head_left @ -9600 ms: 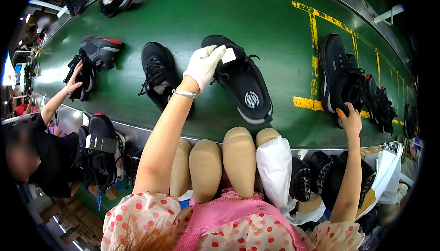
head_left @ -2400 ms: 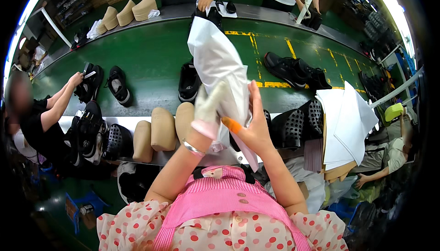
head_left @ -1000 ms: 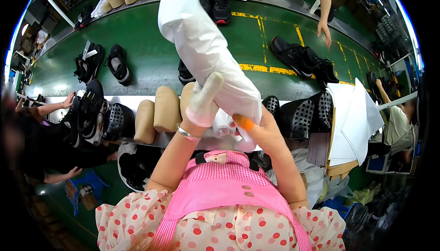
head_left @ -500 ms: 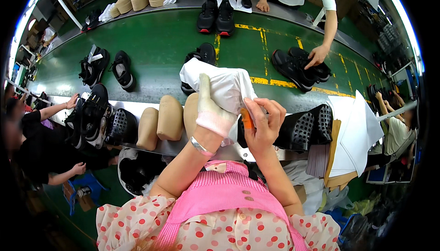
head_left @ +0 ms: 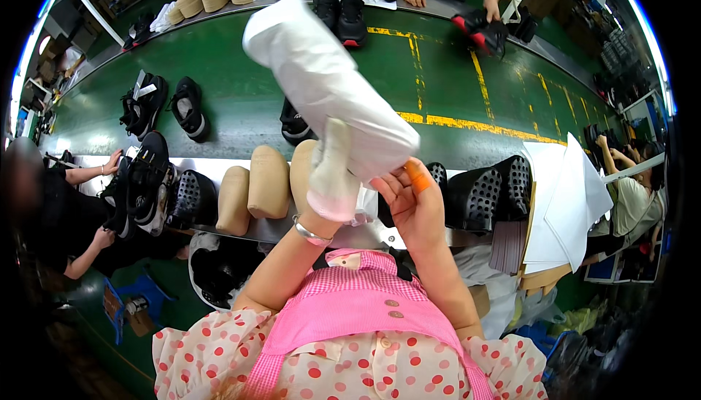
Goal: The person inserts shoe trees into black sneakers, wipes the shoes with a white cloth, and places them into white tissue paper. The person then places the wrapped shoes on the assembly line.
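A long bundle wrapped in white paper [head_left: 339,86], roughly shoe-form shaped, is held tilted over the green conveyor [head_left: 241,101]. My left hand [head_left: 334,170], in a pale glove with a pink cuff, grips it with the thumb lying along its side. At its lower right end my right hand [head_left: 412,199] is closed, with curled fingers against the wrapping. That hand is bare, with an orange band on one digit. What lies inside the paper is hidden. Behind the bundle a black shoe [head_left: 296,124] partly shows. Beige shoe forms [head_left: 269,182] stand beside my left wrist.
Black perforated forms [head_left: 475,199] and white paper sheets [head_left: 558,203] lie at right on the near ledge. Black shoes [head_left: 146,104] sit on the conveyor at left. Across it, a co-worker's hand [head_left: 493,7] lifts a black-and-red shoe [head_left: 480,31]. Another person's arm [head_left: 91,174] reaches in from the left.
The white bundle has swung upright and leftward, its upper end blurred. My right hand has turned over at its lower end. The co-worker has picked up a shoe from the conveyor.
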{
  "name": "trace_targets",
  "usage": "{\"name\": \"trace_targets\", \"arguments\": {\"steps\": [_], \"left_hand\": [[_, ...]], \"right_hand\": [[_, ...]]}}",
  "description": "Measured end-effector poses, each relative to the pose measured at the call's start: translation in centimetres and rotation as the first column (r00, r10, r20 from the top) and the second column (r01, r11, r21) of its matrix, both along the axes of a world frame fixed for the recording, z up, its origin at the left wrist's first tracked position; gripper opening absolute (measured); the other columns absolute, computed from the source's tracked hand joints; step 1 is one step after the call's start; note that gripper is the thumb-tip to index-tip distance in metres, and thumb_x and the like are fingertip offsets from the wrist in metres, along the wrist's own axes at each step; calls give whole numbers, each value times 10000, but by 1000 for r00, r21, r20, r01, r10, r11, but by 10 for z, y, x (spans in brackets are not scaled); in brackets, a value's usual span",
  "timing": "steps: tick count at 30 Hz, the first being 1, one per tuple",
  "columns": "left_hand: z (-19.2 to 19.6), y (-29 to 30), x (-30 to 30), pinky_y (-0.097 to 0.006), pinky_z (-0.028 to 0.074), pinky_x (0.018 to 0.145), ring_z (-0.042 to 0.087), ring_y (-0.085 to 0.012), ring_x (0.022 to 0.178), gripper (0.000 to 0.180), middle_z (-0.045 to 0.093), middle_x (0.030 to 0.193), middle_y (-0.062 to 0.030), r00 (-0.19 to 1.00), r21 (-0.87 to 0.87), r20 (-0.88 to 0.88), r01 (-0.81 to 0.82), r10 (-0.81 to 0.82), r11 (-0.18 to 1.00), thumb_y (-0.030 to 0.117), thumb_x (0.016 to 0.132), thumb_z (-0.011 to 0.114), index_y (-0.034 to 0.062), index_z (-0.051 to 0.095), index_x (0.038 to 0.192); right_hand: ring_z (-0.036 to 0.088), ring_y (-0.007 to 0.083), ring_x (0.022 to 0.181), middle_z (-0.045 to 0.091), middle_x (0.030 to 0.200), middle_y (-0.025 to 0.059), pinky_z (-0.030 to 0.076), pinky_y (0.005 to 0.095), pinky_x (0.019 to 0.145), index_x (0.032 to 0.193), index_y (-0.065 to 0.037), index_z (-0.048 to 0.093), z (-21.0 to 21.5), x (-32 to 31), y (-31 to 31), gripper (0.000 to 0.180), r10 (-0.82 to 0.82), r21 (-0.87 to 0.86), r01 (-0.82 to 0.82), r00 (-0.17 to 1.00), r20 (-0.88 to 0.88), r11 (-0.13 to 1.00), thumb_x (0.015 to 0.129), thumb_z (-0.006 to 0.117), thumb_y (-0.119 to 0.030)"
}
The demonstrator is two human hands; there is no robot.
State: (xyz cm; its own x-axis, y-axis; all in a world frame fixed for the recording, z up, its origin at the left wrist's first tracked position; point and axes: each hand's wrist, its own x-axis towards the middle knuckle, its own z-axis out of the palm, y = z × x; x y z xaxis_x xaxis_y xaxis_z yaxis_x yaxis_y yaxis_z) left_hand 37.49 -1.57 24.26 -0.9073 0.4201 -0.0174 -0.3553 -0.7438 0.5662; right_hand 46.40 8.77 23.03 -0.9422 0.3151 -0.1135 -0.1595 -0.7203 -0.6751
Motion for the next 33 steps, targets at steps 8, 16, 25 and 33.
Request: {"name": "trace_targets", "arguments": {"steps": [8,16,25,33], "left_hand": [[-30,-8,18,-278,422,943,491,-104,1129,386,563,1212,-24,854,-378,-335,266,-399,887,107,951,546,6,475,1317],[-78,-2,15,-318,449,925,557,-147,1058,349,594,1139,-69,932,-527,6,311,-362,791,182,960,528,-10,508,1250],[-8,3,-22,-379,431,940,548,-314,1101,418,563,1194,-198,135,-202,-964,-933,-231,298,78,856,611,-14,540,1258],[-25,24,-38,-289,202,456,278,-33,535,518,333,546,70,833,-522,-466,-530,296,668,276,1010,492,61,361,557]], "right_hand": [[634,244,1015,637,1140,26,571,400,783,1252,-173,533,-19,-5,25,413,291,-616,-150,947,134,773,989,396,-461],[618,279,1048,635,1156,92,516,424,900,1211,-57,549,-28,-7,39,397,66,-601,33,988,141,799,959,490,-358],[548,81,743,586,839,7,448,238,665,909,-46,568,-20,8,47,147,-479,304,441,875,61,844,965,550,-181],[441,38,721,508,791,-34,355,180,646,892,-20,548,-3,22,38,70,-514,619,517,833,-204,592,932,568,-74]]}}
